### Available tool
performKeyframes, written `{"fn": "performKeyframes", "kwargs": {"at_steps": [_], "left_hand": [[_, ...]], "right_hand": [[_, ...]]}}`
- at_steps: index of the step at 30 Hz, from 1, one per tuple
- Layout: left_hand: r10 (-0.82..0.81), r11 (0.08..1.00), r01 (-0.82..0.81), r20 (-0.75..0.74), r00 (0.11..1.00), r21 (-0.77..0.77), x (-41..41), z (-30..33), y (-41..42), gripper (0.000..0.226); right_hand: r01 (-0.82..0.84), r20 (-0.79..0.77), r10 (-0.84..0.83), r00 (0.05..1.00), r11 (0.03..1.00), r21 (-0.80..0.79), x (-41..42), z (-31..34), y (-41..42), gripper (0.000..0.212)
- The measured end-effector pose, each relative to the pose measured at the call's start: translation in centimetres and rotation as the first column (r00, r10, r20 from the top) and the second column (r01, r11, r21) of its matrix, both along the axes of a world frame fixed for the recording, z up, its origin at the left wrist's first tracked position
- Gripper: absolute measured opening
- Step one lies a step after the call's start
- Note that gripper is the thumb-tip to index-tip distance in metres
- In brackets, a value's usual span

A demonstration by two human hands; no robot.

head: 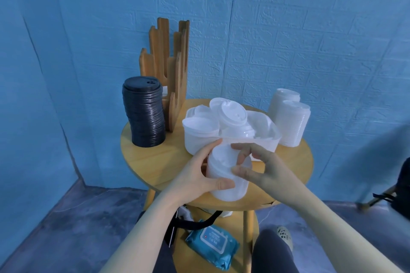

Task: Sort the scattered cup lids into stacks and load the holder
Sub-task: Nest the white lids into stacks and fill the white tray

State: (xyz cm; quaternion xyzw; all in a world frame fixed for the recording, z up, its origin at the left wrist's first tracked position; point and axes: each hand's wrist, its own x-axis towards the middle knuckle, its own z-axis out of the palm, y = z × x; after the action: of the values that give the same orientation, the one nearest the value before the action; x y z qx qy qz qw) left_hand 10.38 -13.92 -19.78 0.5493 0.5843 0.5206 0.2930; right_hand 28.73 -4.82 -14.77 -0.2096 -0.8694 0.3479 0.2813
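Counted on inspection: two hands, the left hand (199, 173) and the right hand (264, 166). Between them stood one stack of white lids (224, 175). Beyond the hands sat one white basket (230, 142) of loose lids, number indeterminable. Far left: one black lid stack (144, 113) and one wooden holder (170, 62). Far right: two white stacks (290, 119).

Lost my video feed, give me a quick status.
Left hand grips white lid stack; right hand pinches its top. Wooden holder unloaded. Bin behind.

Left hand (199, 173) curled in a grip, right hand (259, 166) seemingly pinching, forearms converging
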Motion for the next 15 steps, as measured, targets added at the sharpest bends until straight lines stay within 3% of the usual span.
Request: {"fn": "performKeyframes", "kwargs": {"at_steps": [6,15], "left_hand": [[0.013,1.000,-0.013,0.014,1.000,0.000,0.0,0.0,0.2,0.103],[0.017,1.000,-0.017,-0.020,1.000,-0.007,0.0,0.2,-0.1,0.099]], "right_hand": [[-0.025,0.004,0.025,1.000,1.000,-0.010,0.2,-0.3,0.4,0.030],[0.192,0.132,-0.239,0.962,0.936,0.295,-1.2,0.3,-1.7,0.056]]}}
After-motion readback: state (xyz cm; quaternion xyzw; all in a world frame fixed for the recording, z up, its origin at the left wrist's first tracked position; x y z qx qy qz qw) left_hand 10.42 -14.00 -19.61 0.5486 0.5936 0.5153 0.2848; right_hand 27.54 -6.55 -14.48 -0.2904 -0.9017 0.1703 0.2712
